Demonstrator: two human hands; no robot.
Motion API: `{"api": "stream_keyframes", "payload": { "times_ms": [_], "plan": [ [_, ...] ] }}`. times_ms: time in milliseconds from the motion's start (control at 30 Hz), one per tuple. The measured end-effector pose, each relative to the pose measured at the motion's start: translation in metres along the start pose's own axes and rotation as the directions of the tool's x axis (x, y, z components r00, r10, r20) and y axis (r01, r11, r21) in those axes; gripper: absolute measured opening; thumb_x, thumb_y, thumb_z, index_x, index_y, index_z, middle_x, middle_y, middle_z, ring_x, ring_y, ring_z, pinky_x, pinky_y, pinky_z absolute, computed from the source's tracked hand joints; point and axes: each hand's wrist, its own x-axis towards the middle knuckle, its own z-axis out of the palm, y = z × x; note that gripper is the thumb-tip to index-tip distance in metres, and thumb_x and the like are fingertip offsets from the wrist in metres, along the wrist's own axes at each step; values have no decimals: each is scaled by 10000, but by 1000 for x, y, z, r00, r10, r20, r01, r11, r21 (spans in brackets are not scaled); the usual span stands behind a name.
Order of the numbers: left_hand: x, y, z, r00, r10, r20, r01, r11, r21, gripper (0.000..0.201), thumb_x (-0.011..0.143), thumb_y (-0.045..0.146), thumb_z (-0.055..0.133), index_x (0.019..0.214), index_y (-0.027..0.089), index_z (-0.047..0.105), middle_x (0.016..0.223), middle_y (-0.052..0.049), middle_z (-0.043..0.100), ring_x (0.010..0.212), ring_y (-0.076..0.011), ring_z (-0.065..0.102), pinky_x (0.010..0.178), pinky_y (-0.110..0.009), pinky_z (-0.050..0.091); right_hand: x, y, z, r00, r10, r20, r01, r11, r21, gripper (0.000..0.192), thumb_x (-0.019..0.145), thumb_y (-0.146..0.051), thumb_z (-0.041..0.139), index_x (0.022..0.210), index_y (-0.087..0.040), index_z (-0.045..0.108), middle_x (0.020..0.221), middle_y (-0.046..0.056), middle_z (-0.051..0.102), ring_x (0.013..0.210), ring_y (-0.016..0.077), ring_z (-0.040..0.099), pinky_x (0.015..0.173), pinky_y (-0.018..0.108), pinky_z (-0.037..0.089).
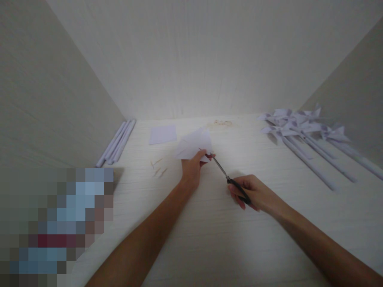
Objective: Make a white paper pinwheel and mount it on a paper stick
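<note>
Blurred squares hide whatever sits at the near left corner of the table point(209, 247). Beyond them, the left hand point(191, 167) pinches a folded sheet of paper point(193, 145) by its near edge. Scissors point(229, 179), gripped in the right hand point(254, 193), touch that paper at its right side; the handles are mostly covered by fingers.

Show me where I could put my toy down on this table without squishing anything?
The widest bare patch is the near table, between the two forearms. There's another between the scissors and the paper pinwheels on the right. A narrow gap lies between the rolled paper sticks and the toothpicks. It's crowded around the left hand holding folded paper.
</note>
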Motion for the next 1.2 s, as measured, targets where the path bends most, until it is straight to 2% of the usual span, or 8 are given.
{"api": "stream_keyframes", "payload": {
  "times_ms": [467,633,733,867,967,1100,1200],
  "plan": [
    [1,0,0,1000,-25,-11,25,1000,6,96,585,161,580,650,121,522,592,14,583,515,-123,593,510,-233,456,1,-1,0,1000,5,18,-4,1000,-21,344,707,-442,523,522,-166,435,377,-43,454,286,34,307,287,169,190],
    [3,-1,-2,999,33,-37,-34,999,-27,103,573,159,593,639,140,516,574,46,555,506,-97,573,571,-249,476,-2,-4,-1,999,-5,33,7,998,-67,351,689,-446,541,513,-155,455,405,-32,475,282,33,324,282,166,214],
    [4,-2,-2,995,56,-78,-57,998,-9,113,562,152,602,624,150,508,605,49,567,497,-85,559,562,-249,478,-3,-4,-1,1000,-15,13,15,999,-33,364,679,-454,551,500,-151,459,400,-31,473,279,29,322,279,165,204],
    [5,-5,-3,993,74,-93,-67,994,83,137,555,166,619,668,154,542,645,28,594,568,-108,587,555,-240,476,1,-1,0,996,-45,-83,57,986,154,389,686,-498,528,525,-146,488,387,-26,482,258,22,277,266,175,148],
    [5,-8,-6,992,86,-91,-69,982,177,139,563,192,620,680,151,557,633,15,599,585,-114,585,558,-242,477,5,3,-1,972,-46,-230,126,928,350,374,684,-500,539,582,-140,519,395,-19,497,259,24,281,267,179,131],
    [3,-9,-6,993,105,-54,-87,958,273,106,572,202,605,651,144,566,605,12,594,555,-103,566,550,-235,478,10,5,-3,906,4,-423,242,814,527,313,654,-444,605,610,-145,523,468,-16,541,302,28,351,281,164,206],
    [-1,-6,-2,999,42,28,-48,947,317,122,567,206,600,657,125,584,611,-5,605,518,-106,564,517,-236,486,12,5,-4,842,24,-539,331,766,551,299,619,-411,649,604,-146,511,548,-5,582,331,29,385,294,160,253]
  ]
}}
